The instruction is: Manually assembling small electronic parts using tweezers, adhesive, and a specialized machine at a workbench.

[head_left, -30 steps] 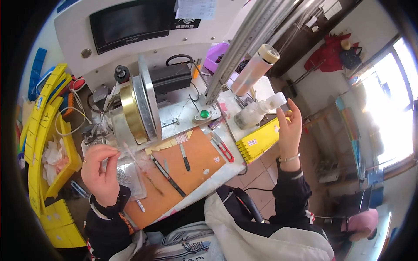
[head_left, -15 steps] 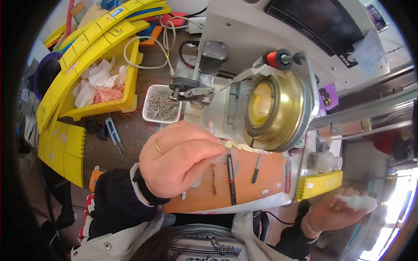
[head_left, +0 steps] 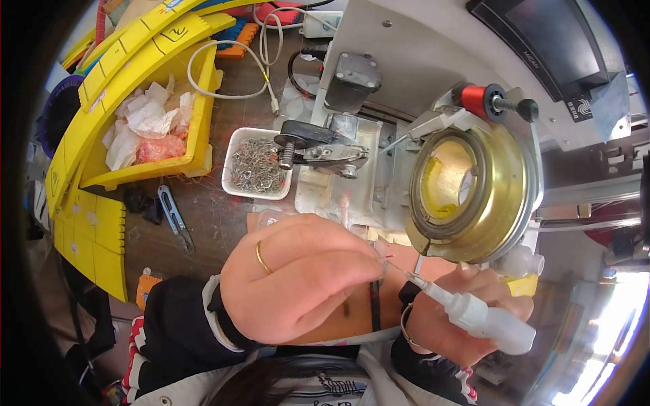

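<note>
My left hand [head_left: 305,277], with a gold ring, pinches a small metal hook [head_left: 386,258] between thumb and forefinger. Most of the hook is hidden by the fingertips; a bit of red shows at its end. From the right, my right hand [head_left: 433,328] grips a white squeeze bottle [head_left: 491,325] with a thin needle tip [head_left: 404,273]. The needle points at the left fingertips, close to the hook. Just above both hands is a machine's brass-coloured ring [head_left: 509,196].
A white tray [head_left: 229,179] of metal hooks [head_left: 257,168] stands left of the machine's clamp [head_left: 325,150]. Above the ring sits a red thread spool [head_left: 476,101]. At left are a yellow bin [head_left: 203,135], blue-handled snips [head_left: 174,213] and yellow notched strips [head_left: 91,237].
My right hand has brought the bottle in from the far right to the left fingertips. My left hand has moved slightly right, still pinching the hook. The view has shifted a little.
</note>
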